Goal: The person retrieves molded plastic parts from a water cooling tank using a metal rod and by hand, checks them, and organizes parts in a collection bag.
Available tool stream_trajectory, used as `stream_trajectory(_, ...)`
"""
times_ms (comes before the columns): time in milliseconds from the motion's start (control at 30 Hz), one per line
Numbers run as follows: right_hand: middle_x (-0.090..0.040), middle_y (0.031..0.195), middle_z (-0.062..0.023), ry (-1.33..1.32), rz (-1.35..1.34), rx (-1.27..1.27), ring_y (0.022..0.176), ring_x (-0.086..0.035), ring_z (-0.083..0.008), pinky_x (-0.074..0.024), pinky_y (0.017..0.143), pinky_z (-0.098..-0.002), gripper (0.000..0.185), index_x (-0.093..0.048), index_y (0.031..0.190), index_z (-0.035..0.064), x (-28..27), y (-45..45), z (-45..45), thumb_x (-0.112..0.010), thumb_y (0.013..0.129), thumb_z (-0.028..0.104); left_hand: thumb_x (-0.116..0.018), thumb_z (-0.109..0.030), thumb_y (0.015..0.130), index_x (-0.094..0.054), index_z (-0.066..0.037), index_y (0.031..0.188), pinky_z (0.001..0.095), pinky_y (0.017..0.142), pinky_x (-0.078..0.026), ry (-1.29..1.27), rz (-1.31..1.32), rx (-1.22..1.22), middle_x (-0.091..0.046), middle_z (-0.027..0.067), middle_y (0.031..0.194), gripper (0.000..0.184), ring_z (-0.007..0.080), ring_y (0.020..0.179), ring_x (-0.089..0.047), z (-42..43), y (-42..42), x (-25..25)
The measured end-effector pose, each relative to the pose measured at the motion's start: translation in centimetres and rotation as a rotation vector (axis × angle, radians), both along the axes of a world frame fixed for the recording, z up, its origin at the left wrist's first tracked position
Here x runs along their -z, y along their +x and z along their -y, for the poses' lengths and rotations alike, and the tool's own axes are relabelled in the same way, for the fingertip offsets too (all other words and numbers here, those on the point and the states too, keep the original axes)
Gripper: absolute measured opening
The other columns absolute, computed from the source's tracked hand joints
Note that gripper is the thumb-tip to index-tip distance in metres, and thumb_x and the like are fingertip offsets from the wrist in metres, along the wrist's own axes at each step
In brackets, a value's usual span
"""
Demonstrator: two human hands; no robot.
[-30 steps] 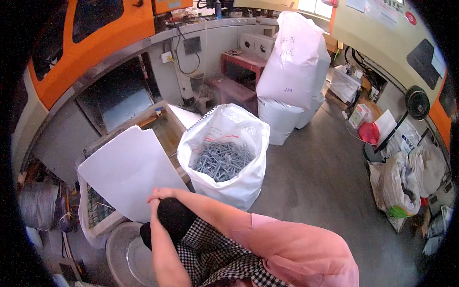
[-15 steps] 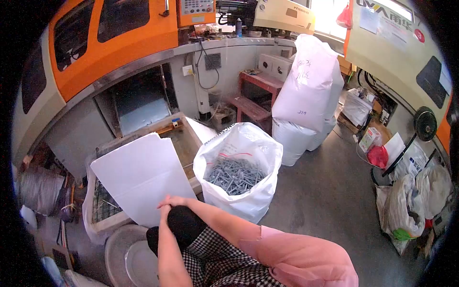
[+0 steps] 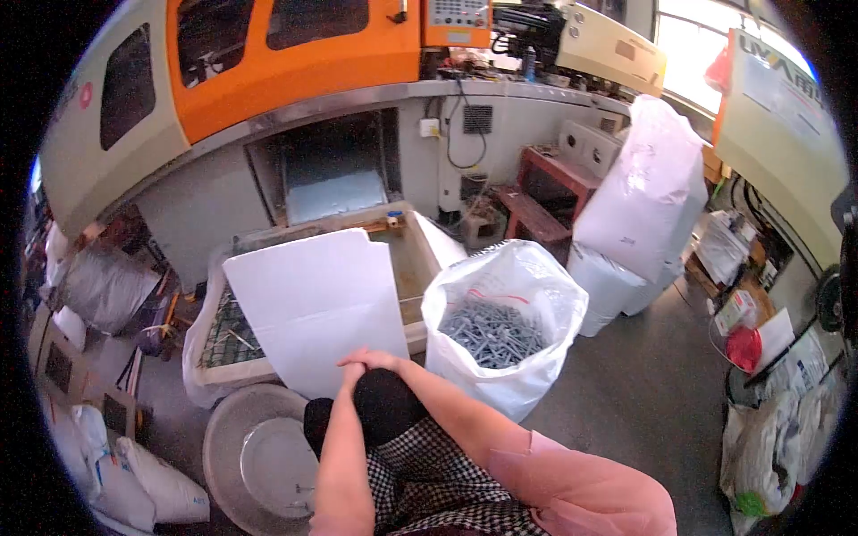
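Note:
My left hand [image 3: 355,367] and my right hand [image 3: 379,359] are clasped together at my black-covered knee [image 3: 386,402]. The right hand lies closed over the left, whose fingers are mostly hidden. Just beyond them stands a large white sheet [image 3: 317,304], leaning over a rectangular tub. To the right of my hands is an open white sack [image 3: 500,384] holding many grey, thin plastic-looking pieces [image 3: 494,332]. Down to the left sits a round grey basin [image 3: 228,447], with a paler round container inside it and a few small pieces at its bottom.
The pale-rimmed tub [image 3: 418,259] stands before an orange machine [image 3: 295,76] with a dark opening below. Stacked full white sacks [image 3: 639,179] are beside a red step stool [image 3: 559,170]. More bags [image 3: 773,456] line the right, and white sacks [image 3: 161,482] lie lower left.
The view has turned left, so the surroundings appear farther right and the basin shows more fully. My hands stay clasped at the knee.

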State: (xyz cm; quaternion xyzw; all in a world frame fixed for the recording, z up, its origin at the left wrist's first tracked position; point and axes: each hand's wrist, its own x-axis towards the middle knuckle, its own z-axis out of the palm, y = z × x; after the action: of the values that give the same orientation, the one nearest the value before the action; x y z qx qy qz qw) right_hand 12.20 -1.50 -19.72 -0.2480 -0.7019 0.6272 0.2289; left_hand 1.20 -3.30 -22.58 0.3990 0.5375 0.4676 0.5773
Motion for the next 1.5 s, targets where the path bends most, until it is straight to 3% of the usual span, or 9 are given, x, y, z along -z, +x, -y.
stream_trajectory(333, -0.059, 0.119, -0.0068, -0.141, 0.05, 0.105, 0.113, -0.05, -0.0186, -0.0331, 0.099, -0.0309, 0.04, -0.062, 0.118, 0.0159, -0.3, -0.1, 0.5, -0.041, 0.094, 0.04, -0.039, -0.058, 0.09, -0.055, -0.003, 0.11, 0.0358, 0.081, -0.043, 0.016, -0.008, 0.006, -0.057, 0.0122, 0.101, 0.061, 0.0204, 0.098, -0.053, -0.4, -0.1, -0.5)
stream_trajectory(467, -0.052, 0.127, -0.0084, -0.122, 0.003, -0.001, 0.117, -0.044, -0.0156, -0.029, 0.103, -0.0308, 0.043, -0.058, 0.123, 0.0119, 5.9, -0.4, -3.1, -0.04, 0.095, 0.04, -0.039, -0.058, 0.09, -0.055, -0.003, 0.11, 0.0357, 0.081, -0.043, 0.022, -0.006, 0.003, -0.057, 0.0121, 0.101, 0.06, 0.0203, 0.098, -0.053, -0.3, 0.0, -0.5)
stream_trajectory(533, -0.054, 0.126, -0.0085, -0.142, 0.221, 0.124, 0.115, -0.047, -0.0227, -0.0315, 0.1, -0.0317, 0.042, -0.061, 0.12, 0.0272, 9.3, -1.4, -5.4, -0.041, 0.09, 0.049, -0.039, -0.058, 0.09, -0.055, -0.003, 0.109, 0.0357, 0.081, -0.043, 0.025, -0.003, 0.003, -0.057, 0.0121, 0.101, 0.06, 0.0202, 0.098, -0.053, -0.3, 0.0, -0.7)
stream_trajectory(667, -0.053, 0.127, -0.0082, -0.111, 0.143, 0.082, 0.116, -0.046, -0.0226, -0.0296, 0.101, -0.0318, 0.044, -0.06, 0.121, 0.0265, 1.2, 0.1, -0.4, -0.04, 0.09, 0.051, -0.039, -0.058, 0.09, -0.055, -0.003, 0.109, 0.0356, 0.08, -0.043, 0.024, -0.001, 0.004, -0.057, 0.012, 0.101, 0.06, 0.0201, 0.097, -0.054, -0.5, 0.0, -0.5)
stream_trajectory(833, -0.052, 0.127, -0.009, -0.226, 0.12, 0.079, 0.116, -0.045, -0.0167, -0.029, 0.102, -0.0288, 0.044, -0.057, 0.125, 0.0176, -2.0, 0.5, 1.2, -0.043, 0.094, 0.045, -0.039, -0.058, 0.09, -0.055, -0.003, 0.109, 0.0355, 0.08, -0.043, 0.021, -0.001, 0.007, -0.057, 0.0119, 0.1, 0.059, 0.0199, 0.097, -0.054, -0.7, 0.0, -0.7)
stream_trajectory(1067, -0.05, 0.128, -0.0086, -0.389, -0.016, 0.042, 0.117, -0.044, -0.016, -0.0281, 0.103, -0.0281, 0.047, -0.055, 0.127, 0.0114, 1.1, 0.0, -0.3, -0.044, 0.094, 0.044, -0.04, -0.057, 0.09, -0.055, -0.003, 0.108, 0.0353, 0.079, -0.044, 0.028, 0.011, 0.004, -0.057, 0.0117, 0.1, 0.059, 0.0197, 0.096, -0.054, -0.6, 0.2, -0.7)
stream_trajectory(1133, -0.055, 0.125, -0.0081, -0.226, 0.07, 0.073, 0.116, -0.046, -0.0199, -0.0291, 0.101, -0.0301, 0.05, -0.062, 0.119, 0.0187, 0.7, -0.1, -0.1, -0.043, 0.089, 0.055, -0.04, -0.057, 0.09, -0.055, -0.003, 0.108, 0.0353, 0.079, -0.044, 0.031, 0.014, 0.004, -0.057, 0.0117, 0.1, 0.059, 0.0196, 0.096, -0.054, -0.6, 0.2, -0.7)
stream_trajectory(1267, -0.055, 0.125, -0.0078, -0.186, 0.322, 0.224, 0.116, -0.046, -0.0199, -0.0288, 0.101, -0.0293, 0.05, -0.063, 0.118, 0.0186, 4.3, -1.0, -2.2, -0.047, 0.087, 0.055, -0.04, -0.057, 0.09, -0.055, -0.003, 0.108, 0.0352, 0.079, -0.044, 0.035, 0.014, 0.0, -0.057, 0.0116, 0.099, 0.059, 0.0195, 0.096, -0.054, -0.5, 0.2, -0.8)
stream_trajectory(1500, -0.05, 0.126, -0.0076, -0.317, -0.008, 0.004, 0.12, -0.041, -0.0191, -0.0263, 0.104, -0.0317, 0.045, -0.054, 0.127, 0.0153, 0.9, 0.2, -0.1, -0.038, 0.096, 0.044, -0.04, -0.057, 0.09, -0.056, -0.004, 0.108, 0.0351, 0.078, -0.044, 0.042, 0.018, 0.003, -0.057, 0.0115, 0.099, 0.058, 0.0192, 0.096, -0.054, -0.5, 0.3, -0.7)
